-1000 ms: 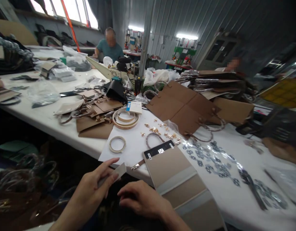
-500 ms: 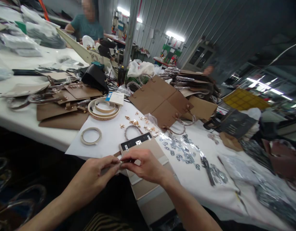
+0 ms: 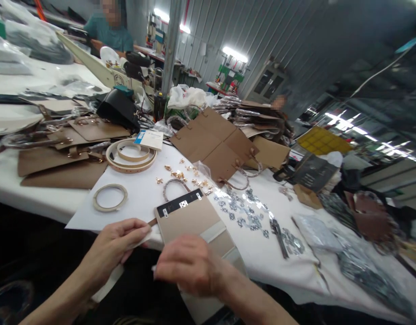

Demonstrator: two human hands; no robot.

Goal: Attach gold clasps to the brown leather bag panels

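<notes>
My left hand (image 3: pixel 122 241) is pinched on a pale strip of tape (image 3: pixel 108 283), whose end hangs below the palm. To its right, my right hand (image 3: pixel 191 266) is closed, with a small white scrap (image 3: pixel 154 269) showing at its fingertips. Behind and under the right hand lies a beige bag panel (image 3: pixel 184 221), reaching past the table's front edge. Its far end has a black band (image 3: pixel 176 205) with small metal plates, and pale strips cross its surface. A wrapped handle loop (image 3: pixel 174 181) sticks out beyond that end.
A tape roll (image 3: pixel 109 197) and coiled strips (image 3: pixel 131 155) lie on white paper. Gold fittings (image 3: pixel 177 174), silver metal pieces (image 3: pixel 248 212) and dark pliers (image 3: pixel 278 234) are spread farther along. Brown bags (image 3: pixel 211 144) stand behind. A person (image 3: pixel 109 34) sits across the table.
My hands, together at the panel's near corner before, have come apart. The left has moved left with the strip; the right has drawn down and nearer. The view has shifted slightly right.
</notes>
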